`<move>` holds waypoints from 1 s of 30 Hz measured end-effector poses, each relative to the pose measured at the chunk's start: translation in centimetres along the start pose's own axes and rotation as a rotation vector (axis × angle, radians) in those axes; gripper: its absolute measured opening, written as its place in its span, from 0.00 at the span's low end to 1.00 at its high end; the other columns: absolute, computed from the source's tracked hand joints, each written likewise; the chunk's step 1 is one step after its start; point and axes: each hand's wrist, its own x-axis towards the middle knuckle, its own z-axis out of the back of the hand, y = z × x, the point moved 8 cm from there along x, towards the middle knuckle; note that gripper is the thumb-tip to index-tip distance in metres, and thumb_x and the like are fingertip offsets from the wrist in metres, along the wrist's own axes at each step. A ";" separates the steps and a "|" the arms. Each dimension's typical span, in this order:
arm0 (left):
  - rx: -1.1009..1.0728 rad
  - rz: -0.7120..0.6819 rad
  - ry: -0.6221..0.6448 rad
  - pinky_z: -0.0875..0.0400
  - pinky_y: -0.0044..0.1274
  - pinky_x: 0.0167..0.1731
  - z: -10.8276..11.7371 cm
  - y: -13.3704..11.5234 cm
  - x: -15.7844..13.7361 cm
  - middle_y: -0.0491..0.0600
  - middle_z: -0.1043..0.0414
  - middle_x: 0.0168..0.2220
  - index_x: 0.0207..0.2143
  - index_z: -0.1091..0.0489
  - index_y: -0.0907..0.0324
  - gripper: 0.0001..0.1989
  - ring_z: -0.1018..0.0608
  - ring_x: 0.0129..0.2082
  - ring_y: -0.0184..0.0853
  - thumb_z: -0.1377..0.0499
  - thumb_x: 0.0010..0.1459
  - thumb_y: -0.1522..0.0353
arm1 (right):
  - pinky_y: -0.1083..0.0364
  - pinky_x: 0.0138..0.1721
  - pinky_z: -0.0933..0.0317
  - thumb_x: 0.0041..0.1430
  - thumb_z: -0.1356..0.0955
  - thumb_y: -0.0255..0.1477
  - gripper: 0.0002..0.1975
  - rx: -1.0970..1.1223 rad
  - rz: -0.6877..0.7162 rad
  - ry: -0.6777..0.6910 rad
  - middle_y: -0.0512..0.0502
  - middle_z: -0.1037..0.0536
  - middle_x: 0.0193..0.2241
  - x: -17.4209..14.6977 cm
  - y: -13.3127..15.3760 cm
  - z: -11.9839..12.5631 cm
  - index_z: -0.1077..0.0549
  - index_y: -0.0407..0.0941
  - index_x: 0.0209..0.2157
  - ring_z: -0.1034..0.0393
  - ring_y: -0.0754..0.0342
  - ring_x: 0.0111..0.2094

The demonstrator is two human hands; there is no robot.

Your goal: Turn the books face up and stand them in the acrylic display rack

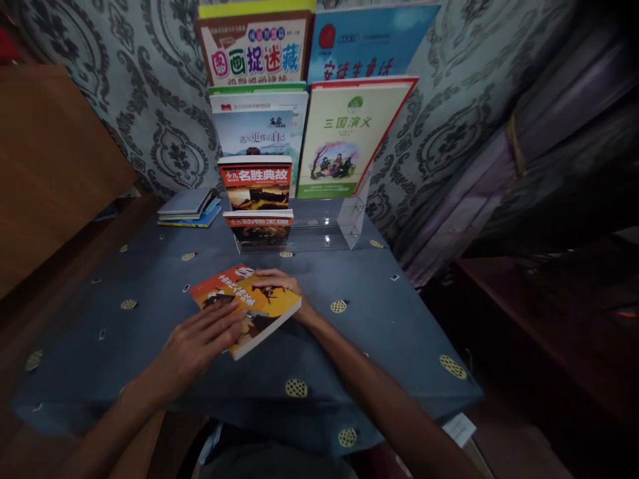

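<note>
Book (263,311) lies in front of the rack (352,221) on the table (399,352), left hand (202,334) flat across it with fingers straight and together, right hand (289,287) with fingers stretched over its far side, seemingly steadying it, though I can't tell whether either grips.

Hands: two, left hand (197,339) and right hand (284,283).
Book (257,311) beneath them: one.
Rack (353,216): one.
Covers (332,133) facing out on the rack: six, with others behind too hidden to count.
Side stack (184,200): one, at least three books (212,213), exact tally unclear.
Worktop (389,326): one.
Pineapple prints (296,388): at least ten.
Curtain (462,173): one.
</note>
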 end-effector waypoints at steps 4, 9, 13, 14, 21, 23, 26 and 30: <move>0.176 -0.069 0.013 0.32 0.32 0.63 -3.4 0.4 -3.4 0.49 0.28 0.61 0.53 0.29 0.55 0.20 0.31 0.65 0.34 0.52 0.67 0.78 | 0.43 0.62 0.39 0.62 0.29 0.32 0.14 -0.226 0.110 0.122 0.42 0.26 0.58 -1.1 -1.0 -1.4 0.20 0.50 0.50 0.33 0.46 0.60; 0.165 -0.010 0.244 0.38 0.34 0.66 -6.2 0.5 -4.7 0.50 0.37 0.67 0.59 0.33 0.55 0.24 0.37 0.69 0.36 0.50 0.63 0.78 | 0.41 0.61 0.38 0.64 0.31 0.27 0.19 -0.489 0.176 0.182 0.40 0.27 0.60 -1.8 -1.7 -0.9 0.25 0.51 0.56 0.33 0.46 0.60; 0.056 0.041 0.276 0.40 0.35 0.67 -6.0 0.9 -3.4 0.50 0.34 0.65 0.62 0.34 0.54 0.22 0.35 0.67 0.37 0.50 0.67 0.72 | 0.42 0.57 0.34 0.65 0.38 0.19 0.22 -0.645 0.097 0.157 0.40 0.21 0.52 -2.1 -1.9 0.7 0.25 0.50 0.56 0.27 0.46 0.53; 0.034 0.055 0.268 0.40 0.35 0.66 -6.2 1.1 -2.9 0.51 0.33 0.65 0.61 0.34 0.54 0.21 0.34 0.67 0.37 0.50 0.68 0.70 | 0.43 0.55 0.32 0.66 0.39 0.18 0.23 -0.653 0.083 0.142 0.40 0.20 0.49 -2.3 -1.6 0.9 0.24 0.50 0.55 0.26 0.46 0.51; 0.020 0.170 0.221 0.47 0.37 0.68 -9.5 4.9 2.1 0.55 0.37 0.67 0.66 0.40 0.56 0.23 0.36 0.68 0.38 0.55 0.72 0.62 | 0.43 0.55 0.34 0.70 0.36 0.30 0.18 -0.636 0.037 0.081 0.41 0.22 0.53 -4.2 1.9 -1.3 0.29 0.50 0.59 0.29 0.45 0.53; 0.031 0.220 0.196 0.47 0.39 0.67 -9.9 7.2 3.3 0.57 0.36 0.67 0.65 0.38 0.58 0.24 0.35 0.68 0.40 0.55 0.71 0.63 | 0.42 0.54 0.34 0.69 0.35 0.31 0.19 -0.662 0.041 0.117 0.40 0.23 0.54 -4.7 2.1 -2.2 0.29 0.50 0.59 0.30 0.44 0.55; 0.039 0.289 0.140 0.42 0.41 0.65 -9.8 10.8 4.4 0.59 0.36 0.66 0.64 0.37 0.61 0.24 0.35 0.67 0.42 0.55 0.70 0.66 | 0.43 0.54 0.34 0.69 0.35 0.30 0.17 -0.674 0.038 0.132 0.39 0.23 0.55 -4.9 1.9 -2.3 0.28 0.49 0.58 0.29 0.45 0.55; 0.012 0.312 0.072 0.36 0.38 0.61 -9.4 13.5 4.8 0.58 0.32 0.64 0.64 0.36 0.61 0.24 0.30 0.63 0.42 0.55 0.68 0.69 | 0.42 0.56 0.36 0.68 0.34 0.29 0.15 -0.715 0.057 0.158 0.38 0.22 0.53 -4.1 1.7 -2.4 0.25 0.47 0.54 0.30 0.45 0.56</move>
